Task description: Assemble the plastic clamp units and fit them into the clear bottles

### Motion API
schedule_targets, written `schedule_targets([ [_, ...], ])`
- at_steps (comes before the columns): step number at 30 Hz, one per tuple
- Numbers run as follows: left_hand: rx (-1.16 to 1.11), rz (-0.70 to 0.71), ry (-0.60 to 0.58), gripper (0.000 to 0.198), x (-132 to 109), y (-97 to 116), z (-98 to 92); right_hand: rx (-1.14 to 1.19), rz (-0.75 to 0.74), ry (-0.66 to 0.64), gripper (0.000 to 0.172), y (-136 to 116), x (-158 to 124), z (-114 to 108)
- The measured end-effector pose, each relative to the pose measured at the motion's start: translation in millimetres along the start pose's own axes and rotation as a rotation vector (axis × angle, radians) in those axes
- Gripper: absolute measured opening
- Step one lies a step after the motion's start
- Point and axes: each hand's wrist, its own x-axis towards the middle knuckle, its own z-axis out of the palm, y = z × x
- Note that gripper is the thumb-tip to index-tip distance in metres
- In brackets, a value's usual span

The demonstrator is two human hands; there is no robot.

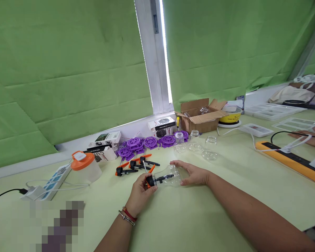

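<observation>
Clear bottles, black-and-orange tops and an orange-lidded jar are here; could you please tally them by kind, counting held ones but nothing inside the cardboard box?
Clear bottles: 4
Black-and-orange tops: 4
Orange-lidded jar: 1
Total: 9

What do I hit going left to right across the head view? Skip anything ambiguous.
White power strip → orange-lidded container → left hand → held clear bottle → right hand → yellow container → orange-and-black power strip.
</observation>
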Motion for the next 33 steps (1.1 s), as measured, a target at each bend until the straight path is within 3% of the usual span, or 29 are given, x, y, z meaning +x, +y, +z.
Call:
schedule_targets([
  [21,0.009,0.013,-0.001,0.045,0.3,-3.3,-1.6,-0.001,0.011,0.004,0.085,1.0,0.2,0.0],
  [30,0.036,0.017,0.003,0.044,-0.4,-2.5,-1.0,-0.064,0.045,0.011,0.056,-2.1,3.8,0.2],
  [33,0.031,0.024,-0.002,0.046,0.0,-3.7,-1.6,-0.097,0.031,-0.002,0.054,-5.8,5.1,1.7],
])
